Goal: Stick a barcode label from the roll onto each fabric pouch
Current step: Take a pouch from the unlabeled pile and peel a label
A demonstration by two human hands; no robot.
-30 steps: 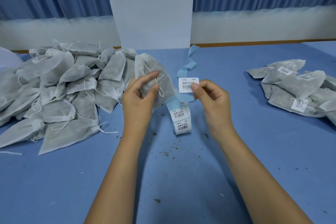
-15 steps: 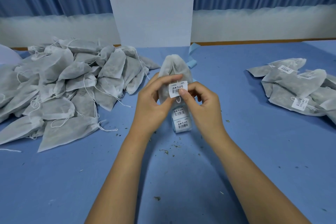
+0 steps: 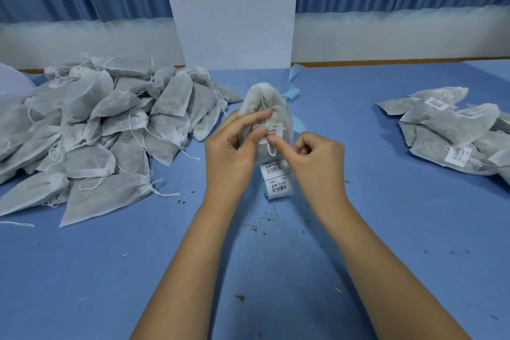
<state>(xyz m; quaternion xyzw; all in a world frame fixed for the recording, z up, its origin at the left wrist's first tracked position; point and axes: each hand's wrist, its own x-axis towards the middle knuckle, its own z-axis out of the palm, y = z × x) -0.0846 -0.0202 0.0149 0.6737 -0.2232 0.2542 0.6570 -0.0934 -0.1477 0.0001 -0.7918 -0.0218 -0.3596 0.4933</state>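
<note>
Both hands meet over the middle of the surface [image 3: 82,284]. The left hand [image 3: 231,152] grips one fabric pouch [image 3: 265,102] and holds it upright, its thumb pressed on the pouch's front. The right hand [image 3: 311,157] has its fingers curled, with one fingertip on the lower edge of the barcode label [image 3: 273,130] that lies across the pouch. Whether it pinches the label or only presses it I cannot tell.

The blue surface carries a large heap of unlabelled pouches [image 3: 105,124] on the left, their drawstrings trailing loose. A smaller pile of labelled pouches [image 3: 452,130] lies well apart on the right. The label roll [image 3: 276,182] rests just below the held pouch, between the two wrists, with two printed labels facing up. A blue liner strip [image 3: 292,94] curls out behind the pouch. Bits of dried herb [image 3: 252,227] are scattered near the forearms.
</note>
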